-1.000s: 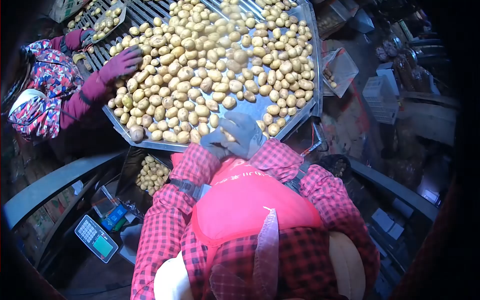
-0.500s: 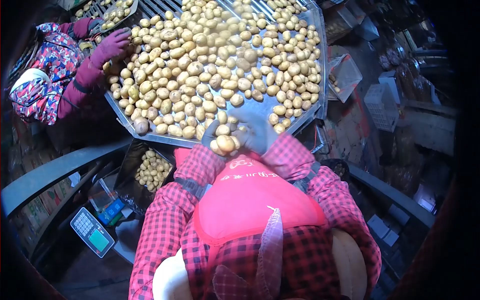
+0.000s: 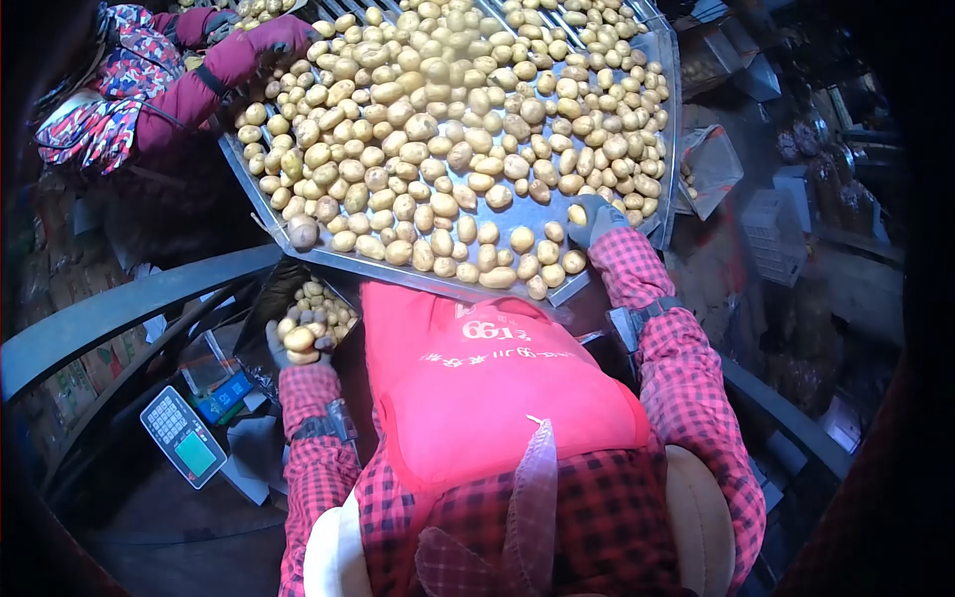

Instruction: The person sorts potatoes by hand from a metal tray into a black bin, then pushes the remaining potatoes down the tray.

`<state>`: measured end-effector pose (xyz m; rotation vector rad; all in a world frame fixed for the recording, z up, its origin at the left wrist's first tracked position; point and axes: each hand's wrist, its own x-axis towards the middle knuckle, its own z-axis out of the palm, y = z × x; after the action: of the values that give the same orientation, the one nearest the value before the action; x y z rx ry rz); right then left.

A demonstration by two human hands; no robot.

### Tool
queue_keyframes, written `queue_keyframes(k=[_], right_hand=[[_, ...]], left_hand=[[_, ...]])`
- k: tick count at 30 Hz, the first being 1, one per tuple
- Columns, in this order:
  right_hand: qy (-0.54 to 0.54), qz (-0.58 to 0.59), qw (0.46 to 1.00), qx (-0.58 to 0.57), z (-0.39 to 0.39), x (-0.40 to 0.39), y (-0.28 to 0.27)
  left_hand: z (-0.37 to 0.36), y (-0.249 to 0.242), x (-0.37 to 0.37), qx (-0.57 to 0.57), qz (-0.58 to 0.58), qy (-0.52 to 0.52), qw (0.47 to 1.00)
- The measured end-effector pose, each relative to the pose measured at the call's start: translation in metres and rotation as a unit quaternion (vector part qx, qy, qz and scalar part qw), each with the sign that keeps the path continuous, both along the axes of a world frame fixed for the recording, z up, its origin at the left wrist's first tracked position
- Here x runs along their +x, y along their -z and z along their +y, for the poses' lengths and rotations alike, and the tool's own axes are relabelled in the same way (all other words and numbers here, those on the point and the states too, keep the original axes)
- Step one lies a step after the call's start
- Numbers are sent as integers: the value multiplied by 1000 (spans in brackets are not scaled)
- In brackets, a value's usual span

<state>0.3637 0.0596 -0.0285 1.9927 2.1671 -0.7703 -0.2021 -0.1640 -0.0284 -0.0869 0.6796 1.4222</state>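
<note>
My left hand point(image 3: 282, 348), in a dark glove, is over the black bin point(image 3: 261, 316) at my left side. Its fingers curl around several potatoes point(image 3: 298, 339), and more potatoes point(image 3: 328, 301) lie in the bin below. Out at the right front edge of the metal sorting table point(image 3: 497, 218), my gloved right hand point(image 3: 599, 217) has a potato point(image 3: 577, 214) at its fingers. Part of those fingers is hidden. Loose potatoes point(image 3: 418, 149) cover much of the table, with blue-grey metal showing near the front.
Across the table at the left, another person's purple sleeve point(image 3: 239, 60) reaches over the potatoes. A scale point(image 3: 184, 438) with a green display stands at lower left. A curved metal rail point(image 3: 139, 298) runs beside the bin. White crates point(image 3: 774, 237) stand at right.
Both hands were together at the table's front edge with potatoes. My left hand has moved down to the bin carrying potatoes; my right has moved right along the table.
</note>
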Motion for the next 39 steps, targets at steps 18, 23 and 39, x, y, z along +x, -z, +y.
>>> queue_keyframes(k=[18,23,39], right_hand=[[52,133,981,-132,-25,-42,5],[-8,366,930,-26,-55,-60,-45],[-138,-45,979,-145,-37,-6,23]], left_hand=[[143,-32,237,-82,100,338,932],[146,-38,282,-151,-98,356,917],[132,-72,246,174,219,447,850]])
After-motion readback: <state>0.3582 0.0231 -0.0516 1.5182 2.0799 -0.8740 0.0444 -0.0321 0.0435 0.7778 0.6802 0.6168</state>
